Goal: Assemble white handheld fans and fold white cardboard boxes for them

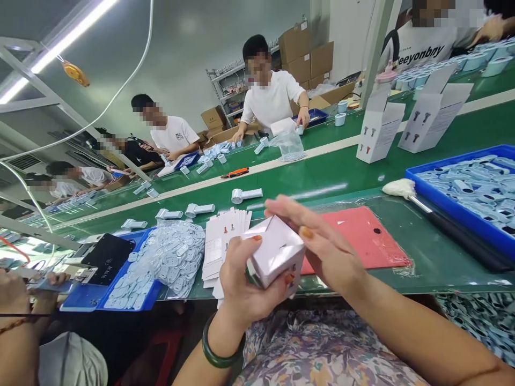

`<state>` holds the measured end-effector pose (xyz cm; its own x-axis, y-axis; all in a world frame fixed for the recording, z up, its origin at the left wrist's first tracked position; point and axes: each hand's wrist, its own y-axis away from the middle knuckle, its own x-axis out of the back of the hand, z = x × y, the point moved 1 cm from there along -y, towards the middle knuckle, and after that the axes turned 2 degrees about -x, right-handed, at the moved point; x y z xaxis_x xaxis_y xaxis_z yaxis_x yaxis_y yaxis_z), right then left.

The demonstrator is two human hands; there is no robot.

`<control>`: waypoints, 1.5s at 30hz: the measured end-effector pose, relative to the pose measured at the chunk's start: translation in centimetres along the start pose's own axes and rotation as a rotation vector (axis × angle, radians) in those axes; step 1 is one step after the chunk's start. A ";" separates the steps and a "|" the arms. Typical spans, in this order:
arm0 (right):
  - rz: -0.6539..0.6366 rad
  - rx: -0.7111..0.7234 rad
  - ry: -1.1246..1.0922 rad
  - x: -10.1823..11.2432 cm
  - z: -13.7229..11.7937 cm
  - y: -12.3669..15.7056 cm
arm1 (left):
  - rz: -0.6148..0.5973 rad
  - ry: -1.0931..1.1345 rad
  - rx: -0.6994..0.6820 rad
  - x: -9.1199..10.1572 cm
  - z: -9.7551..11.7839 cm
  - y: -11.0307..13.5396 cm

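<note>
My left hand [245, 284] is wrapped around the bottom of a small white carton [277, 254] held over my lap at the table's near edge. My right hand [317, 241] lies on the carton's top right side, fingers stretched over its flaps. A green bangle [217, 351] circles my left wrist. A stack of folded paper leaflets [223, 238] lies on the table just left of the carton. A red mat [362, 236] sits behind my right hand.
A blue tray [86, 297] of bagged white parts sits at left, another blue tray [446, 201] of pale parts at right beside a brush [402, 188]. White devices [245, 194] lie on the green belt. Two upright cartons [380, 131] stand beyond. Other people work opposite and at my left.
</note>
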<state>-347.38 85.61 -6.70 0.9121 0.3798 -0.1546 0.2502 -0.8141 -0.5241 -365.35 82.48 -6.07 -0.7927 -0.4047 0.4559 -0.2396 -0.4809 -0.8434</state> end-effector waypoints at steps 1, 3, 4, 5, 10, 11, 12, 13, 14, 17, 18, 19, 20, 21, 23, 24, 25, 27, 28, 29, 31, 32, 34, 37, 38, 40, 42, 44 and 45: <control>-0.037 0.036 -0.008 0.3 0.0 0.0 | 0.041 0.048 -0.011 0.1 -0.1 -0.3; -0.116 0.125 0.079 0.9 -0.1 0.0 | 0.101 0.183 -0.016 0.2 -0.1 -0.9; -0.139 0.181 0.156 1.2 -0.2 0.0 | 0.112 0.290 0.008 0.1 -0.1 -1.2; -0.146 0.242 0.239 1.5 -0.3 -0.1 | 0.109 0.429 0.061 0.0 0.0 -1.5; -0.128 0.430 0.637 2.6 -0.7 0.1 | 0.094 1.044 0.590 -1.8 0.7 -1.8; -0.136 0.440 0.684 2.8 -0.6 0.3 | 0.114 1.084 0.665 -2.2 0.7 -1.7; -0.140 0.442 0.714 3.0 -0.4 0.5 | 0.136 1.101 0.719 -2.7 0.8 -1.5; -0.141 0.436 0.733 3.2 -0.2 0.7 | 0.149 1.096 0.756 -3.2 0.8 -1.3; -0.141 0.424 0.742 3.4 0.0 0.9 | 0.149 1.075 0.780 -3.6 0.7 -1.0; -0.136 0.379 0.766 3.8 0.6 1.4 | 0.097 0.978 0.799 -4.6 0.4 -0.7; -0.131 0.367 0.776 3.9 0.8 1.6 | 0.066 0.959 0.800 -4.8 0.3 -0.6; -0.129 0.358 0.787 4.0 1.0 1.7 | 0.040 0.949 0.801 -5.0 0.2 -0.6; -0.126 0.348 0.797 4.0 1.1 1.8 | 0.023 0.944 0.802 -5.2 0.0 -0.7; -0.123 0.342 0.804 4.1 1.2 1.9 | 0.023 0.941 0.800 -5.3 -0.1 -0.7; -0.121 0.332 0.815 4.2 1.3 2.0 | 0.048 0.943 0.799 -5.5 -0.3 -0.6; -0.123 0.329 0.821 4.3 1.4 2.1 | 0.058 0.952 0.801 -5.6 -0.3 -0.6; -0.126 0.325 0.827 4.3 1.5 2.1 | 0.059 0.968 0.804 -5.7 -0.4 -0.5; -0.131 0.319 0.837 4.4 1.6 2.2 | 0.049 1.004 0.803 -6.1 -0.5 -0.3; -0.129 0.319 0.840 4.4 1.7 2.3 | 0.041 1.016 0.797 -6.2 -0.5 -0.3; -0.125 0.322 0.842 4.5 1.8 2.3 | 0.041 1.017 0.783 -6.4 -0.6 -0.2; -0.114 0.333 0.850 4.5 1.9 2.3 | 0.051 0.991 0.741 -6.6 -0.8 -0.3; -0.109 0.340 0.859 4.5 2.0 2.4 | 0.048 0.976 0.724 -6.6 -0.9 -0.4; -0.102 0.349 0.887 4.5 2.1 2.5 | 0.026 0.986 0.725 -6.6 -1.2 -0.5; -0.076 0.334 0.922 4.5 2.4 2.6 | 0.015 1.137 0.791 -6.3 -1.7 -0.3; -0.056 0.320 0.926 4.6 2.4 2.6 | 0.029 1.188 0.791 -6.1 -1.8 -0.2; -0.021 0.288 0.924 4.9 2.3 2.4 | 0.026 1.204 0.708 -6.0 -2.1 0.3; -0.036 0.253 0.918 5.4 2.1 2.1 | -0.029 1.075 0.600 -6.1 -2.5 0.7; -0.052 0.242 0.920 5.9 1.9 1.9 | -0.054 0.872 0.560 -6.4 -3.3 0.8; -0.015 0.235 0.913 6.1 1.9 1.9 | -0.022 0.787 0.576 -6.6 -3.9 0.8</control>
<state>-341.92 87.18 -10.24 0.8360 -0.1821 0.5177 0.2833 -0.6647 -0.6913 -362.44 87.81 -10.85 -0.9893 0.1437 -0.0263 -0.1143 -0.8733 -0.4736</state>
